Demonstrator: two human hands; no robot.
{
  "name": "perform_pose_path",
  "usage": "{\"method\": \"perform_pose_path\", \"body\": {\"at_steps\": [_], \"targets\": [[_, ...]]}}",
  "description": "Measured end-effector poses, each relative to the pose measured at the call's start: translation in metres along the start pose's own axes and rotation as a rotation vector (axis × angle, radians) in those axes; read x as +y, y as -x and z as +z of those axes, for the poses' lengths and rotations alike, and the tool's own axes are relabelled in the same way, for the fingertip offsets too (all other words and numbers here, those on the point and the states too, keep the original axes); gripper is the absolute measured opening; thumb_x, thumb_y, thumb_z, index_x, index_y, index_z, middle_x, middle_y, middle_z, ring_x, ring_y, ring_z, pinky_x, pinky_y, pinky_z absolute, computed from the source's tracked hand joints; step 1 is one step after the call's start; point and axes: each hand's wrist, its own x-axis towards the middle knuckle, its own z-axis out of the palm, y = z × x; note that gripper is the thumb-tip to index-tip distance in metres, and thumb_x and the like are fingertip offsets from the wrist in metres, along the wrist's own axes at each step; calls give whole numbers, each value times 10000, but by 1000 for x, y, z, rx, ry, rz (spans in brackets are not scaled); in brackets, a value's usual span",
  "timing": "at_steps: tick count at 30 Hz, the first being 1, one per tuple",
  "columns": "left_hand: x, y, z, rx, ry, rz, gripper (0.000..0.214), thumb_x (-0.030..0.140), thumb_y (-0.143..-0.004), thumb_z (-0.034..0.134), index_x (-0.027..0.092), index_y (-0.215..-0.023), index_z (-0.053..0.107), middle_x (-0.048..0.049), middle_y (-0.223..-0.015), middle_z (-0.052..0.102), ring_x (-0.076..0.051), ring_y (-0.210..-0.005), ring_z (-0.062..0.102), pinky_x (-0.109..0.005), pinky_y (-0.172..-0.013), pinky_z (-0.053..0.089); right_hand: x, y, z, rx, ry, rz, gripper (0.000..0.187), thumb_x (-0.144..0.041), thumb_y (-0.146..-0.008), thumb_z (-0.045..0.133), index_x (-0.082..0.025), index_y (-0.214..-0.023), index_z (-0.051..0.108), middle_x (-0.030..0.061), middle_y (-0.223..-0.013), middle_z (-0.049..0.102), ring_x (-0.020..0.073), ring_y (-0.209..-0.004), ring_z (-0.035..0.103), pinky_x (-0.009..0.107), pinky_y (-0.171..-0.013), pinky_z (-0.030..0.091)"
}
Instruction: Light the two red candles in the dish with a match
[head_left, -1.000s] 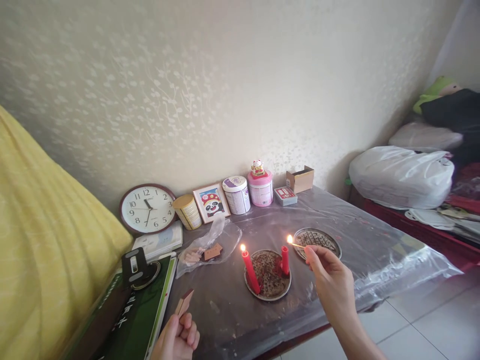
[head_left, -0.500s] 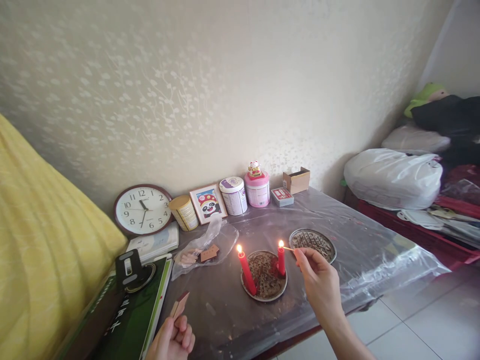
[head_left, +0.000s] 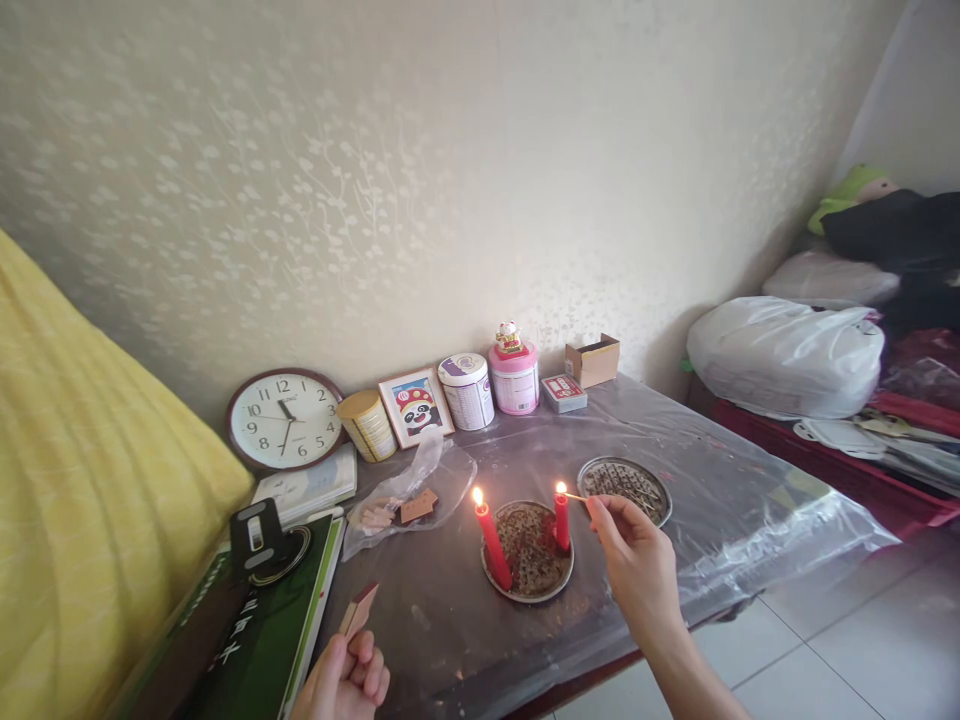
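The right hand (head_left: 637, 560) pinches a match (head_left: 576, 498) at the top of the right red candle (head_left: 562, 524), best held steady, while the left hand (head_left: 345, 676) grips a cardboard piece (head_left: 360, 609), sensibly well apart.

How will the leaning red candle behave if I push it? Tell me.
The leaning candle would likely tip rather than slide, being slim and tilted on the dish. It is probably fairly stiff, as its sides look straight. Its wax may be soft or runny at the top, where a flame burns.
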Motion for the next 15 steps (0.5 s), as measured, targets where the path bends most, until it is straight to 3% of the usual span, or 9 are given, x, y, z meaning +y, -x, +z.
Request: {"method": "perform_pose_path", "body": {"at_steps": [3,15], "targets": [[1,0,1,-8,7,1,407,453,-563,818,185,-860,739,30,-526,522,-99,-407,392,-243,-373,359,1,0,-1,-6,6,-7,309,-490,-778,620,-184,-769,665,36,-682,665,204,-656,599,278,-610,456],[0,-3,-4,-30,21,-20,339,448,-563,821,180,-747,723,26,-515,528,-100,-400,394,-247,-373,365,4,-3,-1,25,11,15,300,-471,-778,624,-177,-806,676,51,-719,685,210,-688,609,283,-640,463]]}}
